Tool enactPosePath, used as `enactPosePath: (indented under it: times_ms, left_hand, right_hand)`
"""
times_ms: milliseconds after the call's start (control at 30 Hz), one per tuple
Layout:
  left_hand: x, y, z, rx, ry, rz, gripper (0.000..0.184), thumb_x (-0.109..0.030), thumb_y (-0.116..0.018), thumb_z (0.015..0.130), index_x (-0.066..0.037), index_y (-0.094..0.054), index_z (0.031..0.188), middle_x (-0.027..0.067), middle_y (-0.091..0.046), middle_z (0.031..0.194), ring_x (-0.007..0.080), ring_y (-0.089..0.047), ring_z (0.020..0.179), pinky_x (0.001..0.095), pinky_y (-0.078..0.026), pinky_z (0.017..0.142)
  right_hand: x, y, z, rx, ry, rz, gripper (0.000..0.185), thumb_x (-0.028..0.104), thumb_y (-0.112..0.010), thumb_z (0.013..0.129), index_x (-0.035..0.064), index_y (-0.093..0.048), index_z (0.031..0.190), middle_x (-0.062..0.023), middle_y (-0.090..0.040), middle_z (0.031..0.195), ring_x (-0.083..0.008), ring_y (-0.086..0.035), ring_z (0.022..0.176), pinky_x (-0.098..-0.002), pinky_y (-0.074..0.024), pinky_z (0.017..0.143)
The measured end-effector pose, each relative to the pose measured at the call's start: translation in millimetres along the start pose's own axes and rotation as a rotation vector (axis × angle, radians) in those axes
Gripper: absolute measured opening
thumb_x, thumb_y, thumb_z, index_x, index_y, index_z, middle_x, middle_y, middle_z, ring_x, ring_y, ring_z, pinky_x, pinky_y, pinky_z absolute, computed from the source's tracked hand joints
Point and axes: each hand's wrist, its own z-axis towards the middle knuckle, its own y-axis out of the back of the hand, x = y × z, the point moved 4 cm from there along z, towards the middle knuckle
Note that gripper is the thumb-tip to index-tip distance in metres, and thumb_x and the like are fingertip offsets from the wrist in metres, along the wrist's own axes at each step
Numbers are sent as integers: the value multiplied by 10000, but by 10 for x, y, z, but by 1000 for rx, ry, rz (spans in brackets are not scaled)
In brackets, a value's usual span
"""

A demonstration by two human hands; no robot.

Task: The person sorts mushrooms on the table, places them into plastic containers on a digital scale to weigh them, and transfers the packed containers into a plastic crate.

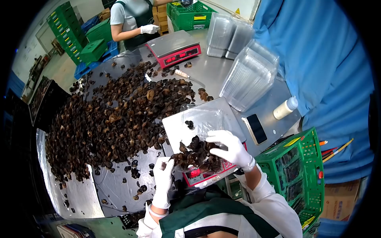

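Observation:
Dark brown wood-ear-like pieces (196, 156) lie heaped in a clear plastic container, its open lid (204, 119) spread on the near scale's metal plate (172, 126). One small dark clump rests on the lid. At the heap's left edge, my white-gloved left hand (162, 176) has thumb and fingers pressed together; what they grip is hidden. My white-gloved right hand (232, 148) is over the container's right side, fingers apart and curved, with nothing visible between them. Red digits glow on the scale's front, partly covered by the container.
Loose dark pieces (111, 123) cover the left. Behind are a red scale (174, 43), a knife (182, 74) and a gloved person (133, 23). Stacked clear containers (250, 75), a phone (256, 129) and a bottle (285, 108) stand or lie right, above a green crate (313, 174).

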Motion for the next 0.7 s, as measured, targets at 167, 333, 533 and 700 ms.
enactPosePath:
  times_ms: [167, 333, 533, 700]
  left_hand:
    - [6, 91, -17, -3, 43, -17, 137, -169, -613, 926, -46, -579, 877, 18, -639, 809, 56, -492, 659, 217, -398, 633]
    - [17, 285, -52, -51, -20, 22, 136, -151, -559, 951, -29, -601, 910, -15, -568, 744, 63, -481, 615, 231, -400, 578]
    - [-100, 1018, -289, -240, -10, 104, 152, -143, -547, 949, -17, -625, 984, 61, -659, 874, 100, -583, 707, 241, -454, 643]
    - [135, 2240, -802, -620, -107, 128, 127, -191, -619, 922, -68, -626, 950, 22, -673, 897, 49, -512, 680, 195, -369, 607]
  right_hand:
    - [129, -429, -256, 247, 69, -368, 544, 435, -744, 724, 84, -643, 1128, -165, -523, 1314, -392, -403, 1289, -517, -308, 1073]
    - [-85, -635, -360, 259, 39, -575, 507, 427, -725, 736, 130, -643, 1138, -149, -503, 1341, -414, -385, 1300, -590, -251, 1079]
    - [-46, -355, -267, 21, 1, -577, 418, 295, -759, 722, 120, -662, 1089, -116, -572, 1248, -378, -464, 1230, -518, -366, 1024]
    - [27, -202, -112, -259, -125, -479, 270, 145, -725, 761, 83, -667, 1018, -100, -643, 1083, -308, -580, 1066, -391, -470, 916]
